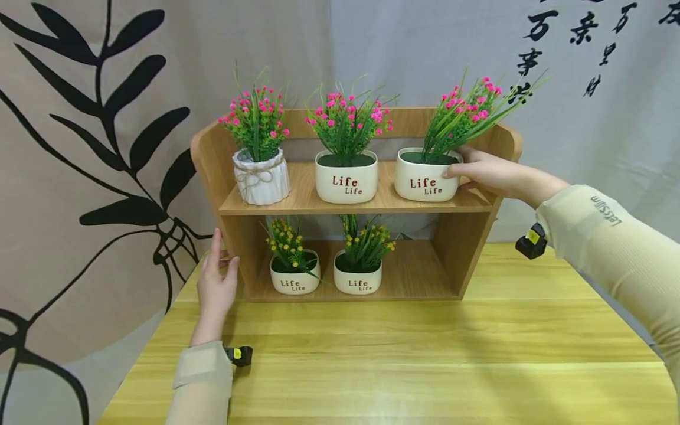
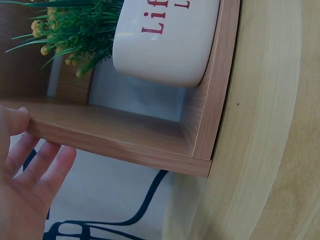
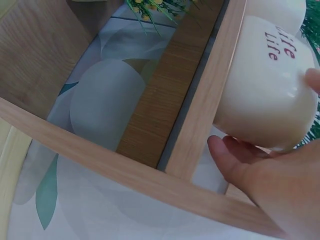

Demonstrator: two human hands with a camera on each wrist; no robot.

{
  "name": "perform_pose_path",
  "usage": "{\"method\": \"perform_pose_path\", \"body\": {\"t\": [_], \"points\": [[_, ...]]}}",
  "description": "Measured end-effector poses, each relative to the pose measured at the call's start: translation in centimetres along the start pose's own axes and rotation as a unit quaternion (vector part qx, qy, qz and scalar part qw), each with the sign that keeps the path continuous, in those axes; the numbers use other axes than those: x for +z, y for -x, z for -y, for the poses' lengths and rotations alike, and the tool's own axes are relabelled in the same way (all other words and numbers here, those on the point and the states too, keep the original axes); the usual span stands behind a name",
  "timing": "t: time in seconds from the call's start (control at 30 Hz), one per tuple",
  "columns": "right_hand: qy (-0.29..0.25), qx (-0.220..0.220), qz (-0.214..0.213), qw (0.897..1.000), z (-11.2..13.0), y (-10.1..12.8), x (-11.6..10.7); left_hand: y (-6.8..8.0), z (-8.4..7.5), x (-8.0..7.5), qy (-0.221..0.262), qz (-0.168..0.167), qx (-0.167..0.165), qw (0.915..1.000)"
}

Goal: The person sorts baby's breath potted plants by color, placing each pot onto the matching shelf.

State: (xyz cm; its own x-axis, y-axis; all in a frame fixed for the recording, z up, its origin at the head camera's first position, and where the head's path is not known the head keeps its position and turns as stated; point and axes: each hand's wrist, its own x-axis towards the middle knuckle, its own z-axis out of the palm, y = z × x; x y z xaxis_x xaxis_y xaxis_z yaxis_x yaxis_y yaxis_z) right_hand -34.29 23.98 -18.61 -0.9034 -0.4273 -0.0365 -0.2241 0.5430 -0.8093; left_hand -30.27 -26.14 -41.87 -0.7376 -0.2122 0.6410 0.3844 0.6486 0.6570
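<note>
The wooden table (image 1: 404, 354) runs out from under the camera, pale and grained, with a two-tier wooden shelf (image 1: 350, 203) standing at its far edge against a printed curtain (image 1: 79, 177). The left hand (image 1: 215, 286) rests flat against the shelf's lower left side panel near the table's far left corner, fingers straight and together, thumb toward the front edge; the left wrist view shows the fingertips (image 2: 22, 120) touching the panel's edge, gripping nothing.

The right hand (image 1: 486, 172) reaches to the right end of the upper tier and holds the right pink-flower pot (image 1: 427, 175), a white pot marked "Life": thumb along the front rim, fingers curled round its right side and back. The right wrist view shows the fingers (image 3: 235, 160) tucked under the pot's base. Its pink-flowered stems lean toward the shelf's upper right corner.

On the same tier, a middle pink-flower pot (image 1: 346, 177) sits at the centre and a ribbed white pot (image 1: 261, 177) tied with twine near the left end. On the lower tier two yellow-flower pots (image 1: 325, 278) stand side by side, left of centre.
</note>
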Motion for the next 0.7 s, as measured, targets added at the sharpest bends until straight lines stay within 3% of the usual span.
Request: {"method": "perform_pose_path", "body": {"t": [0.2,0.4,0.7], "points": [[0.006,0.000,-0.027,1.000,0.1,0.2,0.5,0.0,0.1,0.0,0.000,0.000,0.001,1.0000],[0.045,-0.005,-0.075,0.996,0.2,1.1,1.2,-0.2,0.0,-0.3,-0.011,0.015,-0.003,0.9998],[0.094,0.013,-0.083,0.992,0.1,3.6,2.8,-1.5,-1.3,-2.0,-0.039,-0.029,0.043,0.9979]]}}
